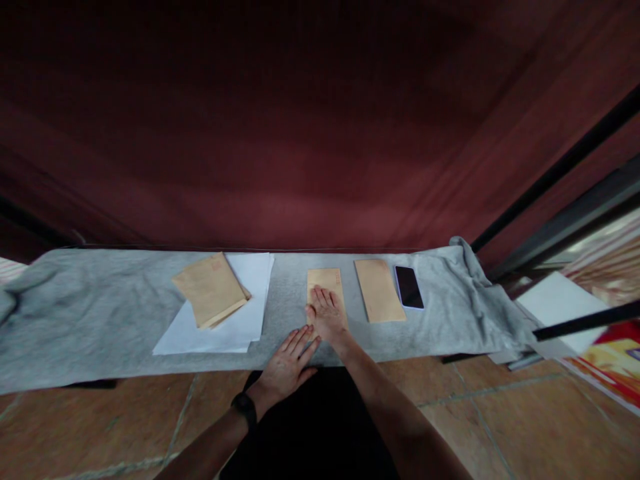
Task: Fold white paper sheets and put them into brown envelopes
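A brown paper envelope [327, 277] with small red print lies flat on the grey cloth in front of me. My right hand [327, 313] rests on it, palm down with fingers stretched out, covering much of its middle. At the envelope's lower left edge is my left hand [290, 363], fingers extended and held flat; its fingertips reach the near end of the envelope. A dark watch [245, 409] is on my left wrist. To the right lies another brown envelope [380, 291], apart from both hands.
Several brown envelopes [210, 290] sit on white paper sheets [250, 287] at the left. A phone [409, 288] lies at the right on the grey cloth [100, 307]. Behind rises a dark red surface [320, 160]. A black bar [585, 323] juts in at right.
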Action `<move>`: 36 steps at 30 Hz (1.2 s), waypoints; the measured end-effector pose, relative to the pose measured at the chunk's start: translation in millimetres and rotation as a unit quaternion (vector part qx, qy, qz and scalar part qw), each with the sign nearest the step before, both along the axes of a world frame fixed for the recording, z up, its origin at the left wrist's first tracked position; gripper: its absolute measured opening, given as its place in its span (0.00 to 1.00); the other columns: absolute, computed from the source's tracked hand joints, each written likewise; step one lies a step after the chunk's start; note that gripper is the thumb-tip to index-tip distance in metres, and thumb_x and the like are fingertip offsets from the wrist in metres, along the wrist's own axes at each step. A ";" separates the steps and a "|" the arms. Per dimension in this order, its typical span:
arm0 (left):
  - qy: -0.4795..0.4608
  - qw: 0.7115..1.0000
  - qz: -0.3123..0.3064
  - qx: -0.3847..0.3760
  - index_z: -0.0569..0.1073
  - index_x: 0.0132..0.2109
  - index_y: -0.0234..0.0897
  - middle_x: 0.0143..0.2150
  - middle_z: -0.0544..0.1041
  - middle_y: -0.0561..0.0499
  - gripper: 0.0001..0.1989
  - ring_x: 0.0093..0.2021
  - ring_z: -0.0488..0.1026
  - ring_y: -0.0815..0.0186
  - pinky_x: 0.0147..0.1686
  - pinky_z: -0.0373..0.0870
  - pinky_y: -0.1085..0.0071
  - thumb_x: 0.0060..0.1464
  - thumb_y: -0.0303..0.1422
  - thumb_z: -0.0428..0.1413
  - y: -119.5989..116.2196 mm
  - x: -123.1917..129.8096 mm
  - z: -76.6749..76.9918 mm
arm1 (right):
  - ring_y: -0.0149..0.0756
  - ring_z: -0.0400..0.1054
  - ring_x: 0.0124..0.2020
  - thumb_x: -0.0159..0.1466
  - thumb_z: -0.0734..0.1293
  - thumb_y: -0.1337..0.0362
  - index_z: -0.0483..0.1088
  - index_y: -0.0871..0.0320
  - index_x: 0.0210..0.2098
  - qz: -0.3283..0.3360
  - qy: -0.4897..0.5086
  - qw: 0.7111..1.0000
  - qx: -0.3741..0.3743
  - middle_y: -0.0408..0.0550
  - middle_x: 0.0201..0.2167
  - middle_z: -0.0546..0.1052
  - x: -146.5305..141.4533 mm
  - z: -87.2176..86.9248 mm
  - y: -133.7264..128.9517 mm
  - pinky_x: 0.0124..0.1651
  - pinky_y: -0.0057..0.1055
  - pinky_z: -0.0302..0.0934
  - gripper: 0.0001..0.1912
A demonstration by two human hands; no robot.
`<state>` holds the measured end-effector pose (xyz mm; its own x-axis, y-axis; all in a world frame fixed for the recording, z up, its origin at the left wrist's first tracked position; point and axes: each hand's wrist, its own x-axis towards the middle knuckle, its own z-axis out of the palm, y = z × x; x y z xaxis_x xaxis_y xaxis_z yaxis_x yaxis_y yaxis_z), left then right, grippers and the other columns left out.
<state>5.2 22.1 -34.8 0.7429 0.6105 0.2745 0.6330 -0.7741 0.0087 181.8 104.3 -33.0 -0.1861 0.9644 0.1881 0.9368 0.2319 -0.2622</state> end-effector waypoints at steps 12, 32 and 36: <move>-0.021 1.000 0.024 0.002 0.63 0.66 0.41 0.68 0.64 0.42 0.25 0.67 0.62 0.54 0.64 0.60 0.54 0.65 0.43 0.49 -2.8 9.5 11.2 | 0.50 0.63 0.61 0.71 0.56 0.64 0.65 0.67 0.61 -0.163 0.041 0.981 0.091 0.63 0.61 0.69 47.7 2.0 -45.5 0.61 0.46 0.56 0.23; -0.114 0.949 0.240 -0.169 0.75 0.50 0.31 0.43 0.79 0.38 0.13 0.41 0.78 0.56 0.39 0.73 0.64 0.62 0.27 0.49 16.1 81.6 74.8 | 0.36 0.75 0.37 0.66 0.58 0.56 0.75 0.55 0.48 -0.146 0.503 0.851 -0.038 0.47 0.40 0.81 39.4 55.5 -52.7 0.40 0.32 0.71 0.19; -0.473 0.728 0.351 -0.351 0.75 0.34 0.34 0.28 0.79 0.46 0.09 0.30 0.78 0.61 0.37 0.74 0.66 0.60 0.30 0.52 22.8 80.4 75.9 | 0.38 0.75 0.44 0.67 0.58 0.56 0.74 0.54 0.52 -0.109 0.543 0.832 -0.015 0.49 0.48 0.80 35.8 67.8 -59.4 0.49 0.37 0.71 0.20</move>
<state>85.6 45.0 41.0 -0.1377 0.9853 -0.1015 0.3249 0.1418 0.9350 217.6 44.9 34.9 0.2577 0.9603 0.1072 0.1616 0.0666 -0.9846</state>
